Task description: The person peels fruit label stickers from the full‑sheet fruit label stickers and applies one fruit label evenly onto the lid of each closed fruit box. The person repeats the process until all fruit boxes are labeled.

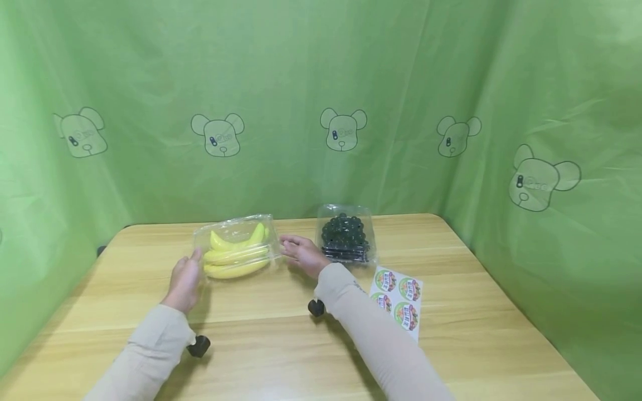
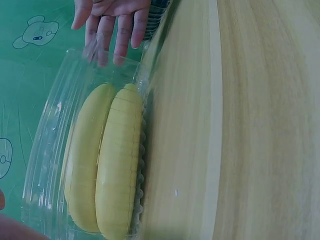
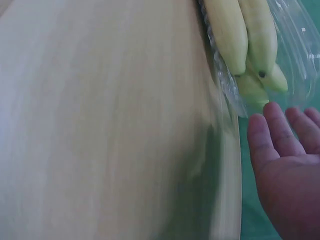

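A clear plastic clamshell box point(image 1: 233, 224) holding yellow bananas point(image 1: 236, 271) sits at the left back of the table, its lid over the fruit. My left hand point(image 1: 184, 281) is at the box's left end, fingertips right at its side; the left wrist view catches only a bit of it at the lower left edge. At the opposite end is my right hand point(image 1: 303, 254), palm turned toward the box. Its fingers point(image 3: 282, 132) extend straight to the box's edge in the right wrist view. The bananas lie side by side under the clear plastic.
A second clear box point(image 1: 325, 211) with dark grapes point(image 1: 345, 234) stands just right of my right hand. In front of it lies a white sheet of round fruit stickers point(image 1: 407, 298), partly under my right forearm. Green curtains surround the wooden table point(image 1: 261, 345).
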Motion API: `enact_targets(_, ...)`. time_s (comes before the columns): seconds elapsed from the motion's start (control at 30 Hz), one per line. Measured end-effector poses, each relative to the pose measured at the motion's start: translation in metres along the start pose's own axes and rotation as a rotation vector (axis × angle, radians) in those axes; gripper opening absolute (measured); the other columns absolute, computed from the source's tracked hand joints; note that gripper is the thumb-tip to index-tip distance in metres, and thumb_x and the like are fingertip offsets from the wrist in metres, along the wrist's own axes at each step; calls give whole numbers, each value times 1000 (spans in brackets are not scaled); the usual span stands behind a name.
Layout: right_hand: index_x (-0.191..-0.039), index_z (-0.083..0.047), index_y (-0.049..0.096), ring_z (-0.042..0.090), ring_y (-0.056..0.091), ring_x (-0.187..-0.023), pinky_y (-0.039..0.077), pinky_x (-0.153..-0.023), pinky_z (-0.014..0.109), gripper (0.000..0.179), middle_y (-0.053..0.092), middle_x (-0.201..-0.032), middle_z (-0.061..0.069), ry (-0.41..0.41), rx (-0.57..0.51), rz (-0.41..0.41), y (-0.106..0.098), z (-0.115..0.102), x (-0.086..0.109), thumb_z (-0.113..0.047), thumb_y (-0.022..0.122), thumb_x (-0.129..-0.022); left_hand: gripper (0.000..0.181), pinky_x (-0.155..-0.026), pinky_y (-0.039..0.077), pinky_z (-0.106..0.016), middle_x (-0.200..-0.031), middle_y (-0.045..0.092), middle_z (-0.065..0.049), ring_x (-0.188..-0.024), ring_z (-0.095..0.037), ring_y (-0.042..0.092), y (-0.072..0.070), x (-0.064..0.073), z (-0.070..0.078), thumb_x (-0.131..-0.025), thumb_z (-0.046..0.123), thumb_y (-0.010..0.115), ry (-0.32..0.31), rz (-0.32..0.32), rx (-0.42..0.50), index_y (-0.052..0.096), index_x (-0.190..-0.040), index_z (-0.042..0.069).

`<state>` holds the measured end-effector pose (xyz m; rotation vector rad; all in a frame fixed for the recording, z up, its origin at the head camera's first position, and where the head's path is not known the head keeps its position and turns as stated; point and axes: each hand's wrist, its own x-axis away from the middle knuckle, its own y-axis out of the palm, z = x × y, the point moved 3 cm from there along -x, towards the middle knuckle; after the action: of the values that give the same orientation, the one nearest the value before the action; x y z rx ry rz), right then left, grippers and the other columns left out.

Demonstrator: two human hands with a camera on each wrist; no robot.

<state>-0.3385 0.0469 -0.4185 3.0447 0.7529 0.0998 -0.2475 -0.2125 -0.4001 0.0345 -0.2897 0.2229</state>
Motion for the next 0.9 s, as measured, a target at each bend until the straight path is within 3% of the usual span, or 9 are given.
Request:
enact_targets(0.33, -144, 3, 37, 36, 45, -129, 40, -106, 47, 50, 44, -143, 21, -16, 63, 124, 3, 6, -3, -16, 52, -100, 83, -116, 2, -55, -158, -15, -17, -144, -42, -6, 0, -2, 0, -101, 55, 28, -3, -5, -22, -14, -151, 4)
enact_targets(0.47, -147, 3, 31, 36, 42, -131, 39, -107, 46, 54, 39, -147, 21, 11, 82, 132, 7, 4, -3, -19, 50, -102, 83, -115, 1, -58, -159, -14, -18, -143, -43, -6, -2, -4, 0, -100, 56, 26, -11, -12, -27, -11, -152, 3)
enact_targets(0.6, -149, 3, 26, 38, 40, -132, 37, -109, 47, 58, 33, -150, 22, 67, 134, 127, 11, 3, -3, -24, 47, -102, 81, -115, 5, -59, -157, 2, -27, -143, -44, 5, -3, -7, -1, -101, 55, 27, -10, 2, -42, 1, -153, -2)
enact_targets(0.73, -149, 2, 27, 39, 44, -129, 37, -109, 46, 58, 39, -145, 24, 114, 160, 142, 12, 4, -3, -27, 46, -102, 82, -117, 5, -55, -158, 1, -26, -144, -42, 4, -3, -9, -1, -101, 55, 26, -3, 7, -76, 1, -152, -4)
enact_targets(0.8, -149, 2, 28, 39, 44, -129, 36, -109, 46, 57, 41, -144, 24, 122, 147, 144, 12, 4, -4, -26, 45, -103, 84, -117, 2, -53, -159, -9, -20, -144, -41, -5, -3, -10, -1, -100, 56, 26, -3, -3, -79, -6, -151, -3)
enact_targets(0.9, -149, 2, 27, 39, 42, -130, 35, -110, 47, 55, 39, -146, 24, 121, 126, 131, 14, 5, -4, -24, 43, -103, 84, -116, 2, -53, -159, -10, -19, -144, -40, -6, -2, -10, 0, -100, 56, 27, -6, -6, -72, -7, -151, -2)
